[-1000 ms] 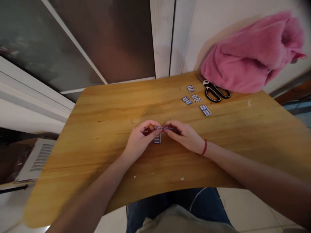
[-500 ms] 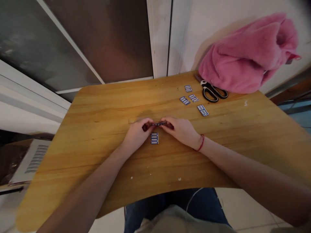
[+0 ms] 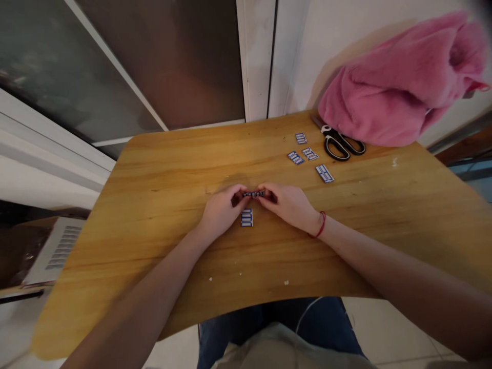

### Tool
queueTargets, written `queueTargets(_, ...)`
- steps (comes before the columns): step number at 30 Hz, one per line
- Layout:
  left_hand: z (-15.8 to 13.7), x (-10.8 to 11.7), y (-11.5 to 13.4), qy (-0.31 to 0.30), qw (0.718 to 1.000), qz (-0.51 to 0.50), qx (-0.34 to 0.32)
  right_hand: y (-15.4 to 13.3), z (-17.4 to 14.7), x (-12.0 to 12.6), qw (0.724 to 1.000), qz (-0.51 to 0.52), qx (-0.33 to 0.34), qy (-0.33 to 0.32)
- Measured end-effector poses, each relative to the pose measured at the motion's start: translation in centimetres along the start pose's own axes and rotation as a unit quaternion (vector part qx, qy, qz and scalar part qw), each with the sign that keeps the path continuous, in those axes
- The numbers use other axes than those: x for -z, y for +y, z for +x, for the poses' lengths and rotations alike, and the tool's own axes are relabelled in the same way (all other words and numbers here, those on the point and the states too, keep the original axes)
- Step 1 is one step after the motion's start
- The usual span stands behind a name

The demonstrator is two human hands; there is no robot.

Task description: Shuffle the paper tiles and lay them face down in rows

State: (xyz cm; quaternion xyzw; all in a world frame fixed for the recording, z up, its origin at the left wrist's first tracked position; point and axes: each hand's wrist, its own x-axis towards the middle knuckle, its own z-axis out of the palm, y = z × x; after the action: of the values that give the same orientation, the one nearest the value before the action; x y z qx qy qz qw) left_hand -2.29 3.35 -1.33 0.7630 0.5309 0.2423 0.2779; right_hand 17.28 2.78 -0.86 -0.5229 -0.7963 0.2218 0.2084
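Observation:
My left hand [image 3: 225, 209] and my right hand [image 3: 290, 204] meet near the middle of the wooden table [image 3: 172, 174]. Between their fingertips they pinch a small, thin patterned piece [image 3: 253, 195], one end in each hand. It is seen nearly edge-on, dark with light marks, and the fingers cover its ends. Just below it on the wood lies a small flat blue-and-white card [image 3: 247, 218], close to my left fingers. Several similar blue-and-white cards [image 3: 309, 154] lie farther back to the right, one of them [image 3: 325, 173] set apart nearer to me.
Black-handled scissors [image 3: 340, 143] lie at the back right, against a pink plush bundle [image 3: 400, 82] by the wall. White scraps [image 3: 286, 282] dot the table near its front edge. A carton [image 3: 57, 251] stands beyond the left edge.
The pinched piece has tilted slightly, so more of its patterned face shows. Both hands keep their hold. The whole view has shifted a little; the cards on the table stay in place.

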Motion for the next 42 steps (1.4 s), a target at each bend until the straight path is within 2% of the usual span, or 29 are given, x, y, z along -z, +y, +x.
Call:
queueTargets(3,-0.1,0.0,-0.1,-0.001,1.000,-0.025,-0.003,0.1,0.0,-0.1,1.000,-0.001,-0.002,0.012)
queueTargets(8,-0.3,0.1,0.1,-0.014,1.000,0.008,-0.015,0.0,-0.2,-0.1,1.000,-0.015,0.014,-0.002)
queueTargets(11,-0.3,0.1,0.3,-0.010,1.000,-0.005,-0.013,0.1,-0.3,-0.2,0.999,-0.002,0.032,0.007)
queueTargets(15,-0.4,0.4,0.4,0.002,0.998,-0.058,0.000,0.6,-0.2,0.4,0.995,0.018,0.034,0.097)
queueTargets(17,-0.4,0.5,0.4,0.006,0.997,-0.074,0.003,1.1,0.0,1.6,0.988,0.005,0.002,0.153)
queueTargets(19,-0.4,0.6,0.3,0.004,0.997,-0.081,0.007,1.6,0.1,3.4,0.983,-0.019,-0.056,0.172)
queueTargets(21,-0.5,0.6,0.4,0.001,0.997,-0.083,0.010,2.2,0.1,5.4,0.979,-0.038,-0.131,0.150)
queueTargets(24,-0.6,0.5,0.4,0.002,0.997,-0.079,0.006,3.2,-0.1,7.4,0.972,-0.070,-0.197,0.107)
queueTargets(29,-0.7,0.4,0.5,-0.004,0.997,-0.078,0.003,4.6,-0.4,7.1,0.968,-0.108,-0.199,0.106)
queueTargets(32,-0.7,0.5,0.4,-0.007,0.997,-0.077,-0.001,4.3,-0.6,6.6,0.971,-0.111,-0.201,0.072)
queueTargets(35,-0.7,0.5,0.5,-0.018,0.998,-0.057,-0.011,3.4,-0.7,6.6,0.962,-0.135,-0.235,0.040)
queueTargets(42,-0.9,2.4,0.2,-0.111,0.993,-0.002,-0.031,2.1,-0.9,7.0,0.945,-0.198,-0.261,0.013)
